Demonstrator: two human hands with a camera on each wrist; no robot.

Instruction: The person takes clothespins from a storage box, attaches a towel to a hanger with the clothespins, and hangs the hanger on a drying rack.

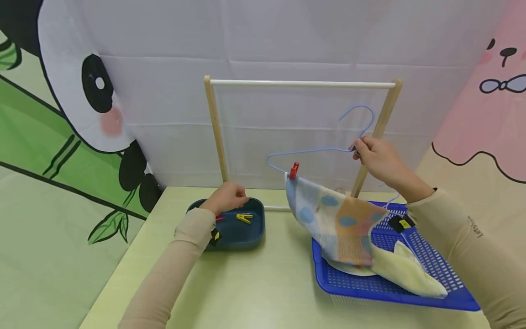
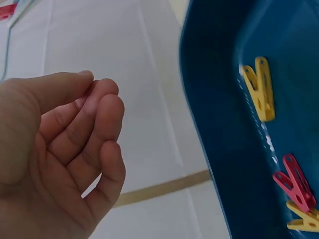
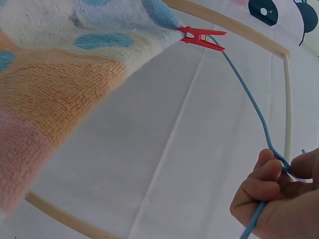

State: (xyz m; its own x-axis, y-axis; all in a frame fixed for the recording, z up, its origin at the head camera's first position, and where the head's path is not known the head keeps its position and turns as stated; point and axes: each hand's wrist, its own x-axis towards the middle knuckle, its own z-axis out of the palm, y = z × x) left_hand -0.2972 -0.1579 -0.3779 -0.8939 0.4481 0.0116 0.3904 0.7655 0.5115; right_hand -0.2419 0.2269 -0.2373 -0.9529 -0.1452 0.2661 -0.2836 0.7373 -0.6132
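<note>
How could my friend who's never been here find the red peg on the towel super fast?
Look at the wooden rack with the white top bar, then the light-blue hanger the right hand grips in front of it. Near the hanger's left end, the red peg pinches a corner of the patterned towel. Unlike the pegs lying in the dark-blue tray, it is clipped on cloth.

Rough looped pile is shown by the cloth towel (image 1: 314, 208); smooth plastic is seen in the hanger (image 1: 308, 151), red clip (image 1: 293, 171) and basket (image 1: 353, 294). The tray (image 1: 250, 237) is finished in glossy plastic, the posts (image 1: 216, 130) in matt wood.
</note>
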